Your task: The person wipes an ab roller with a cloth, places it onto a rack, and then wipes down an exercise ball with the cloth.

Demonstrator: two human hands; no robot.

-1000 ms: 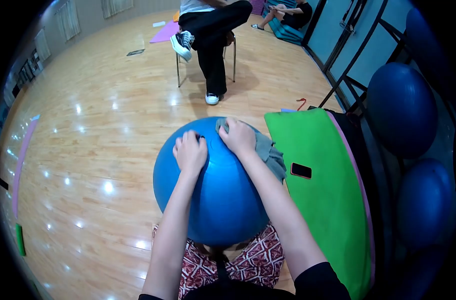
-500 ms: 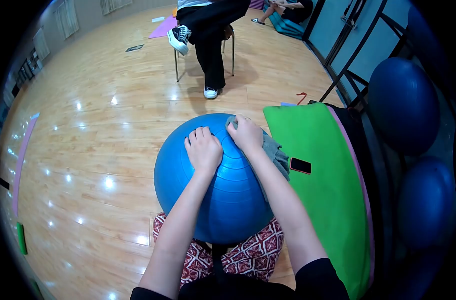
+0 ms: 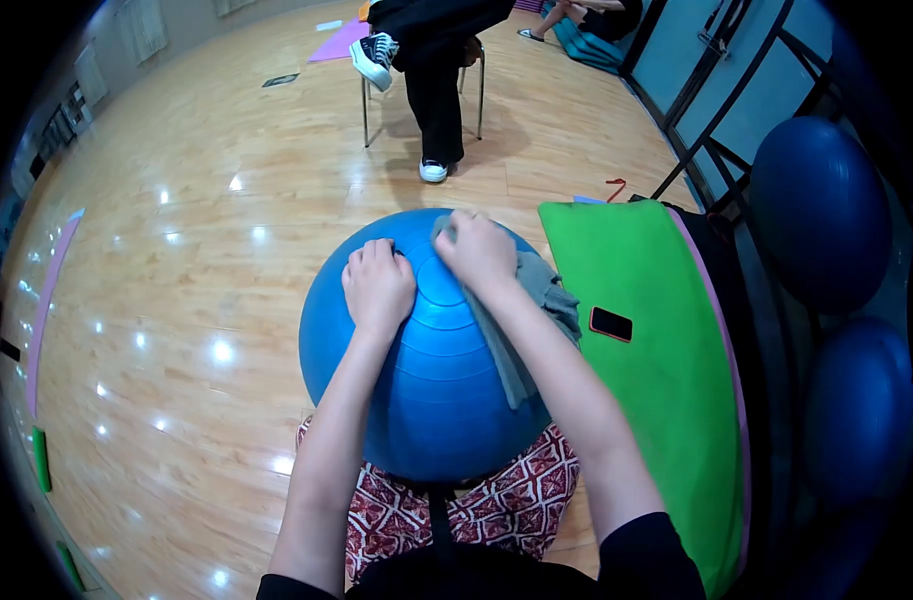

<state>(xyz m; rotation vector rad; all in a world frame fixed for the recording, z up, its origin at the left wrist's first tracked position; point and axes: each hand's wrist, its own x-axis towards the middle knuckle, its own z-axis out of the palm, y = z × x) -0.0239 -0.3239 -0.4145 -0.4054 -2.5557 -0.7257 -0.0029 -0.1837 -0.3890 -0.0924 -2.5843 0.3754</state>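
A large blue exercise ball (image 3: 427,430) sits between my legs, with ridged rings around its top. My left hand (image 3: 379,287) rests on its upper left side, fingers bent over the surface and holding nothing that I can see. At the top right of the ball, my right hand (image 3: 477,252) is closed on a grey cloth (image 3: 549,290). The cloth passes under my right wrist and drapes down the ball's right side. My right fingertips are slightly blurred.
To the right lies a green mat (image 3: 657,430) with a phone (image 3: 611,324) on it. More blue balls (image 3: 817,215) sit by a dark frame at far right. Ahead, a person in black trousers (image 3: 435,110) sits on a chair; another person (image 3: 609,18) sits farther back.
My right hand has moved slightly up and left with the cloth, and more cloth shows below my forearm. My left hand has slid left. The view has shifted a little.
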